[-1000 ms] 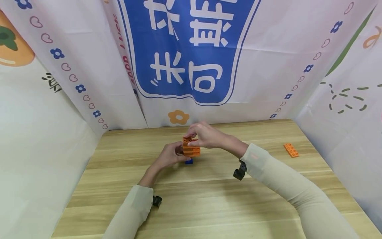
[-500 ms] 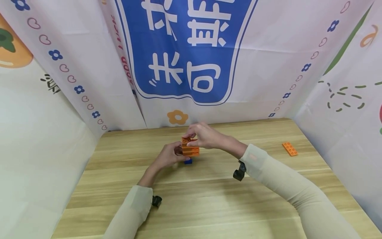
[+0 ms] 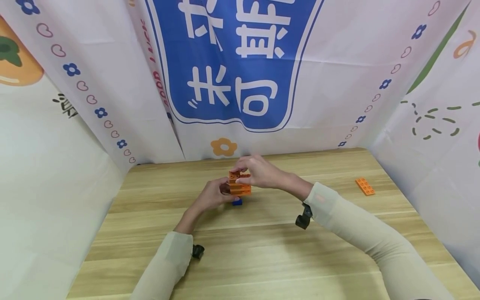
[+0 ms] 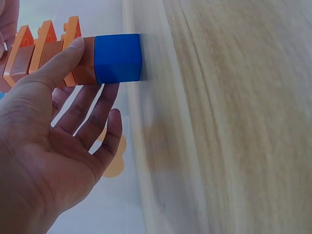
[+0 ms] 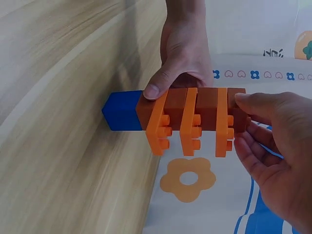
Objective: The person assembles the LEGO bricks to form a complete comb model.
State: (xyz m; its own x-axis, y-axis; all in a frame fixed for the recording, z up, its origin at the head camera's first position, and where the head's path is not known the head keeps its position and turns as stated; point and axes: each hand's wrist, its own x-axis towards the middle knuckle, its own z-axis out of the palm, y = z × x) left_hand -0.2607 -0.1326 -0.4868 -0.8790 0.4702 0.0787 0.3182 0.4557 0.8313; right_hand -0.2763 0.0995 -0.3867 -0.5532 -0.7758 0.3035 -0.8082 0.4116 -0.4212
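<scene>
A tower of toy building bricks (image 3: pixel 240 189) stands upright on the wooden table. At its foot is a blue brick (image 5: pixel 123 112). Above that, brown bricks (image 5: pixel 174 108) alternate with three thin orange plates (image 5: pixel 223 141), whose studded ends jut out to one side. My left hand (image 3: pixel 211 196) grips the tower low down, its thumb on the lowest brown brick (image 4: pixel 86 70) just above the blue one. With thumb and fingers, my right hand (image 3: pixel 262 173) pinches the topmost brown brick (image 5: pixel 237 111). Part of the tower's top is hidden by the right hand in the head view.
A loose orange plate (image 3: pixel 365 186) with studs lies on the table (image 3: pixel 262 258) at the far right. Printed cloth walls (image 3: pixel 322 108) enclose the table at the back and on both sides, the back one close behind the tower.
</scene>
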